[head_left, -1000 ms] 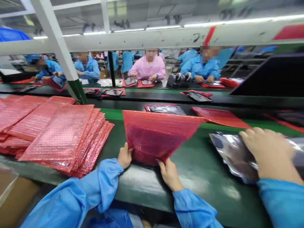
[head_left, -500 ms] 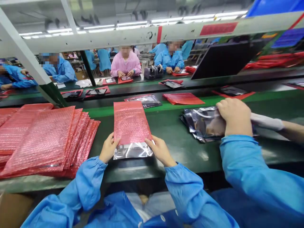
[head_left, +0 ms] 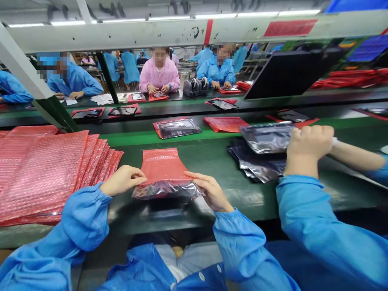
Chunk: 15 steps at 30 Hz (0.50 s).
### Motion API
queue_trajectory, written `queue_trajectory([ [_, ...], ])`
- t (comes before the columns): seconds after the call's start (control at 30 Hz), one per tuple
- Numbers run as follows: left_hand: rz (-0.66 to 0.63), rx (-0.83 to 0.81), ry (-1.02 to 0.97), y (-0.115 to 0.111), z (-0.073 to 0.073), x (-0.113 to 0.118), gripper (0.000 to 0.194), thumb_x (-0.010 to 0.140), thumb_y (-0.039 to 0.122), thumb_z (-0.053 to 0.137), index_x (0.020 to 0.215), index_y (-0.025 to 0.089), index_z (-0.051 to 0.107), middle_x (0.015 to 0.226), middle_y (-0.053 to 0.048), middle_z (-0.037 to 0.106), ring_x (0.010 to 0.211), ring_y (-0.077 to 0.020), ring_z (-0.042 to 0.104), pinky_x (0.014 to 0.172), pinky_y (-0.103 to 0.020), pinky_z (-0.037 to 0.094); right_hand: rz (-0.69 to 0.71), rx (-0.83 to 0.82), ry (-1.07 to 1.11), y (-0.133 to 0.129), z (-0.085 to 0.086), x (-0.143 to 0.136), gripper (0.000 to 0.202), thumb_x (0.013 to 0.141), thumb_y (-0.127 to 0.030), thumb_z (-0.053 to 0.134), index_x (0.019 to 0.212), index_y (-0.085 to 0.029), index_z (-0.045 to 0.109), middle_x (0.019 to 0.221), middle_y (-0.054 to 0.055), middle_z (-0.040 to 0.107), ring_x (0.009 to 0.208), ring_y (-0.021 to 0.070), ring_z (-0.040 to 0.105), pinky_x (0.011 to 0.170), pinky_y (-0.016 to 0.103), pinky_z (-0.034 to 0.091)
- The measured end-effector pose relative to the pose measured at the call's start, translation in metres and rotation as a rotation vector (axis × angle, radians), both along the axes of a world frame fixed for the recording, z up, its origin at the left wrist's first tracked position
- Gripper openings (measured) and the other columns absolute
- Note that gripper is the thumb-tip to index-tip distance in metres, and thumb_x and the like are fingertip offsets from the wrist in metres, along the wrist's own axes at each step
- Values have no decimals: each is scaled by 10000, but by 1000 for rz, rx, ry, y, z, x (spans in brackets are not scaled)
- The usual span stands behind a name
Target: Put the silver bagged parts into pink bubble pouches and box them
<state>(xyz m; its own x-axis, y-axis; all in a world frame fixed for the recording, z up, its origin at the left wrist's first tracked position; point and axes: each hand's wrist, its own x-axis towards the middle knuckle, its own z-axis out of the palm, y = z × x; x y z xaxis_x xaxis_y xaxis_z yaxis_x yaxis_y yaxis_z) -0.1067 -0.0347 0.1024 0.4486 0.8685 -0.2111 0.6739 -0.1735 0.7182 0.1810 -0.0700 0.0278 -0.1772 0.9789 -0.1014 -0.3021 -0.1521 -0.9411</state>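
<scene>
A red bubble bag (head_left: 163, 165) is held low over the green bench in front of me. From its near end sticks out a shiny dark plastic bag (head_left: 169, 190), wide and wrinkled. My left hand (head_left: 123, 180) pinches the left edge of the red bag where the two bags meet. On the opposite edge, my right hand (head_left: 211, 190) has its thumb and fingers closed at the same seam. What lies inside the dark bag is hidden.
A tall pile of red bubble bags (head_left: 57, 169) stands at my left. To the right, a co-worker's hands (head_left: 312, 147) hold a shiny dark bag (head_left: 269, 135) over a stack of others (head_left: 257, 161). Packed items lie along the green strip (head_left: 127, 139); people sit beyond.
The red bag has tilted and looks shorter, and the dark bag's near end has crumpled. My left hand has shifted left and up. The co-worker's hand has raised a dark bag off the stack.
</scene>
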Motion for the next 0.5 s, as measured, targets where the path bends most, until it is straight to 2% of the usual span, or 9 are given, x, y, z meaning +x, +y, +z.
queue_trajectory([
  [0.07, -11, 10, -6, 8, 9, 2, 370, 754, 482, 537, 737, 141, 679, 666, -28, 674, 603, -140, 580, 582, -221, 427, -74, 41, -32, 6, 6, -1, 472, 641, -419, 720, 1019, -136, 732, 438, -73, 340, 427, 75, 318, 429, 251, 467],
  [0.13, -21, 11, -8, 15, 16, 4, 359, 732, 479, 572, 749, 141, 690, 661, -26, 679, 593, -138, 582, 565, -216, 423, -105, 76, -60, 14, 12, -1, 487, 643, -471, 727, 994, -134, 739, 447, -81, 276, 430, 71, 292, 419, 249, 473],
  [0.2, -55, 10, 22, 21, 21, 8, 351, 695, 473, 627, 779, 141, 704, 657, -24, 687, 593, -143, 590, 551, -213, 413, -69, 87, -98, 21, 17, 1, 490, 644, -502, 726, 973, -140, 741, 461, -68, 314, 438, 79, 329, 406, 240, 454],
  [0.27, -113, 57, 111, 23, 23, 13, 341, 680, 455, 653, 808, 144, 714, 632, -20, 685, 578, -146, 597, 540, -213, 398, -9, 87, -138, 26, 23, 4, 484, 643, -512, 729, 956, -143, 736, 491, -42, 415, 452, 87, 381, 408, 226, 421],
  [0.37, -207, 271, 359, 19, 20, 22, 190, 735, 302, 581, 738, 162, 709, 626, -33, 684, 587, -158, 618, 574, -232, 390, 61, 82, -186, 27, 29, 5, 499, 631, -504, 755, 960, -131, 708, 576, -2, 535, 481, 88, 432, 435, 213, 365],
  [0.43, -179, 445, 554, 12, 17, 28, 211, 754, 207, 490, 691, 162, 686, 676, -73, 697, 637, -196, 643, 604, -266, 396, 105, 65, -224, 24, 30, 4, 539, 622, -485, 776, 1004, -119, 673, 530, -27, 500, 453, 74, 393, 434, 208, 315],
  [0.5, -80, 565, 694, 5, 14, 34, 255, 786, 199, 424, 736, 155, 670, 736, -112, 704, 687, -249, 660, 607, -303, 404, 143, 34, -246, 20, 31, 1, 622, 608, -480, 789, 1076, -110, 613, 457, -73, 426, 413, 62, 335, 428, 204, 268],
])
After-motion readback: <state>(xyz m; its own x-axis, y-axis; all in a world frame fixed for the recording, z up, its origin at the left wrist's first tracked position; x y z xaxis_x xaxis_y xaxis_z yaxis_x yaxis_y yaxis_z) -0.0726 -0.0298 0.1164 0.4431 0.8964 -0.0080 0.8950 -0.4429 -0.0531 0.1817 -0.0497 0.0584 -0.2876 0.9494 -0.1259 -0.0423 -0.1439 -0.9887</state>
